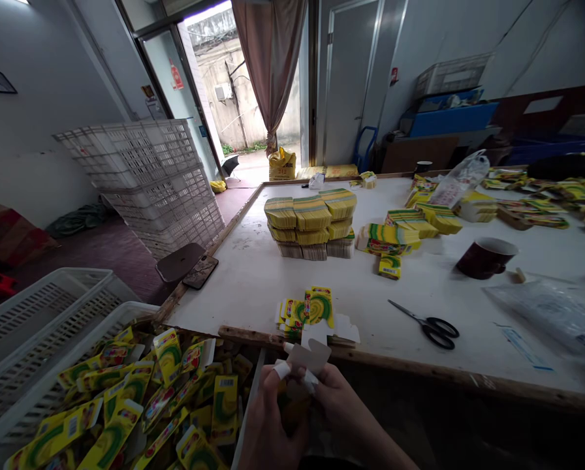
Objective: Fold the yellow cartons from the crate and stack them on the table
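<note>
Just off the table's near edge, both hands hold a small cardboard box (311, 358) with its pale inner flaps standing up. My left hand (273, 418) is closed round its left side, with white wrapping on the fingertips. Fingers of my right hand (334, 391) pinch the box from the right. The box's lower part lies in shadow between the palms. Directly beyond, a small pile of yellow-green flat cartons (319, 307) rests on the table edge. To the left, a white plastic crate (140, 307) is heaped with folded yellow boxes (224, 408).
Stacked carton bundles (312, 222) stand mid-table, with more bundles (388, 238) to the right. Scissors (429, 326), a dark mug (486, 258) and a clear plastic bag (547, 320) lie rightward. A phone (202, 271) sits at the left edge, near tall stacked crates (150, 183).
</note>
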Motion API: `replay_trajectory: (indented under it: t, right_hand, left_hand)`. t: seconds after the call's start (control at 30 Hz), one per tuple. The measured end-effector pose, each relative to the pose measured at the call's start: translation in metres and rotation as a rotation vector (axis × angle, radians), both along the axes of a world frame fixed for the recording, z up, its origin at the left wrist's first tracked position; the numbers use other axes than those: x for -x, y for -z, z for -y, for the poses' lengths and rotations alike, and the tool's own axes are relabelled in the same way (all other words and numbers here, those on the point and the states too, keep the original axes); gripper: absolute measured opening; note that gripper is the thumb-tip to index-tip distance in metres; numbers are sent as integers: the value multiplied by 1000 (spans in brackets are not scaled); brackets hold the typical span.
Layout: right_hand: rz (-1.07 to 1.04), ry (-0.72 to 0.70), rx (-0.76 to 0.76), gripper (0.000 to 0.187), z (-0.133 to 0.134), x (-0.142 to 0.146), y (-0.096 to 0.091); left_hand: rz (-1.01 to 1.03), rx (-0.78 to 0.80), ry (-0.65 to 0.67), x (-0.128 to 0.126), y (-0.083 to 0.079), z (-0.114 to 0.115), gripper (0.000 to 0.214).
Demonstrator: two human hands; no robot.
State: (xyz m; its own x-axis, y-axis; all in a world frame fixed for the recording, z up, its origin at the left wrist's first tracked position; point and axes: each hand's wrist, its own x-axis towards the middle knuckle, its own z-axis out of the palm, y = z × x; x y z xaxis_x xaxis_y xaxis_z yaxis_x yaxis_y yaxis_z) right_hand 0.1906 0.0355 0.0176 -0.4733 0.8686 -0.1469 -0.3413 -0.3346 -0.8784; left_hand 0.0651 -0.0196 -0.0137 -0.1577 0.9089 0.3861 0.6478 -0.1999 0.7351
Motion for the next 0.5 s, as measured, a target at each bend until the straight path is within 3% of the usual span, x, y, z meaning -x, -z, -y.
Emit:
replay_trajectory:
  t: [0.13,0.23,0.3,0.4,0.5]
  right_hand:
    - [196,-59,-298,43,5,-3,-5]
    - [338,-88,-554,51,9,-7,-8]
    - [428,-28,-667,53,8,-8,-6]
    - [575,39,-769,59,4,-10,1]
    - [729,-131,-869,70,0,-13,3]
  left_hand:
    - [76,61,50,0,-4,0,52]
    - [150,167,-3,-3,-2,1,71]
    - [156,199,-55,-6,-2,0,78]
    - [138,189,-49,-4,-7,-4,62]
    - [104,227,72,13,-15,-7,51]
